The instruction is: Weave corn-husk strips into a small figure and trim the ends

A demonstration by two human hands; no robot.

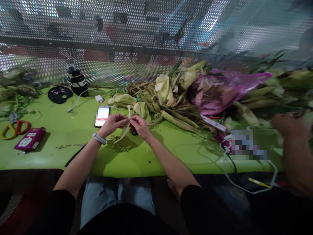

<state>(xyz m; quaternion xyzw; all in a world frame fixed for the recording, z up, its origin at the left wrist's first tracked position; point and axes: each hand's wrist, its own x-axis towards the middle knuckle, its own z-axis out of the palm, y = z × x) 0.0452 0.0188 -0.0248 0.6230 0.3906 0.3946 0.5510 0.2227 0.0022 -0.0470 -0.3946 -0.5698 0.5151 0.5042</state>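
Over the green table, my left hand and my right hand meet fingertip to fingertip. Both pinch a pale strip of corn husk, which stands up a little above the fingers and hangs down below them. A light wristband is on my left wrist. Just behind that hand lies a phone with its screen lit. Beyond my right hand, a bundle of pale husks rests at the edge of a larger husk pile. Small green scraps lie beneath my hands.
A purple plastic bag sits in the husks. Scissors, a purple power socket, a black bottle and a white charger are at left. Another person's hand and a white cable are at right. Perforated metal rises behind.
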